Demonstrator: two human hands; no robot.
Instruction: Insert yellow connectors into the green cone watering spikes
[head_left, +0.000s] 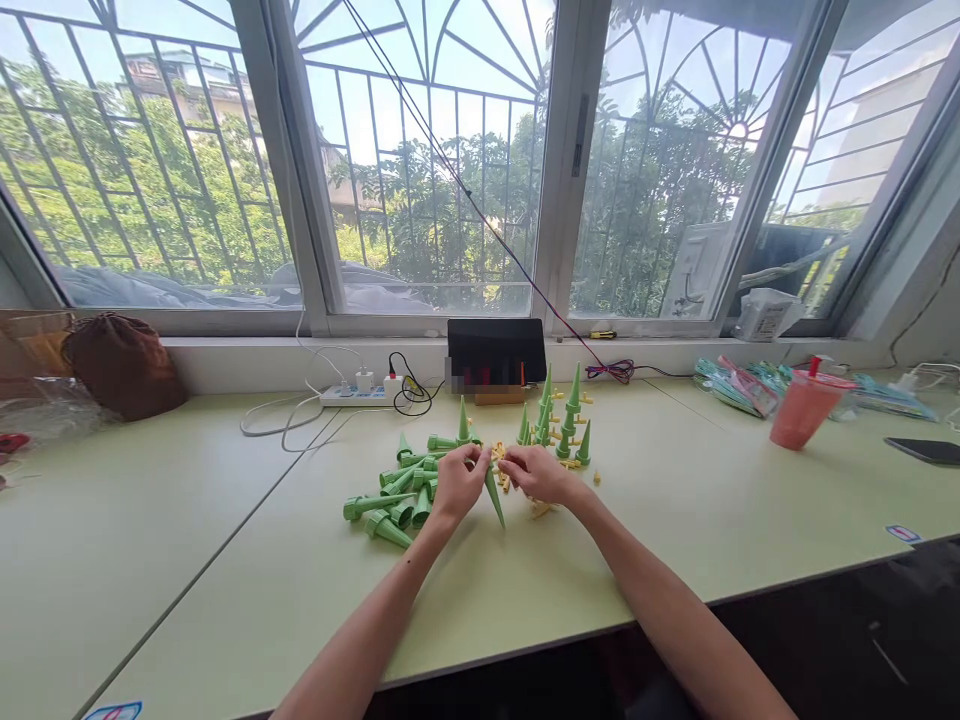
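Above the middle of the table, my left hand [460, 482] is closed around a green plant watering spike [494, 499], its tip pointing down toward me. Close beside it, my right hand [537, 473] is pinched together; whatever sits between those fingertips is too small to make out. Several loose green watering spikes [403, 492] lie heaped left of my left hand, with one standing upright behind it. Small yellow valve pieces [505, 483] are scattered between and under my hands. Behind my right hand, green spikes [571, 415] with yellow valves stand stacked point up in rows.
A dark tablet [496, 352] leans on a brown stand at the window sill. Left of it are a power strip [360, 395] with cables and a brown drawstring bag [124, 367]. To the right stand a red drink cup [806, 405], flat packets [739, 385] and a phone [924, 451].
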